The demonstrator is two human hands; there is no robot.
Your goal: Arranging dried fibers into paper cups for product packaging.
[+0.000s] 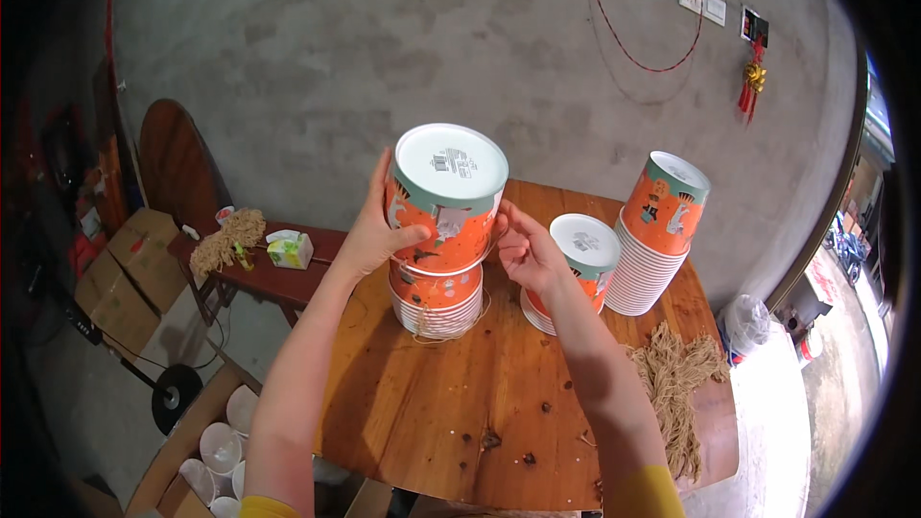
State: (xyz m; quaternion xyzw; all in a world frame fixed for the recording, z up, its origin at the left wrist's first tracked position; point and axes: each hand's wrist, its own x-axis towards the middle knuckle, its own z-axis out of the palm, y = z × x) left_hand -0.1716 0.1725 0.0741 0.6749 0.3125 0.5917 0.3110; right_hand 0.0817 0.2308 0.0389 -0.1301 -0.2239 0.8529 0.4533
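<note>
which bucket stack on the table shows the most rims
The rightmost stack: a tall column of white rims shows below its top bucket; the left stack and middle stack show far fewer.

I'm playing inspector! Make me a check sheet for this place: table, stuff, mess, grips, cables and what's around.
Surface: brown wooden table, dark spots on it.
Things: orange tub upside down over a stack; contact unclear. Another upside-down tub and a tall stack to the right.
Clutter: twine heap at the table's right side.
Grips: left grip on the first tub's side; right grip at its right edge, fingers bent, hold unclear.
Cables: red cord looping down the wall.
Surroundings: grey wall; red bench with tissue pack and more twine.
</note>
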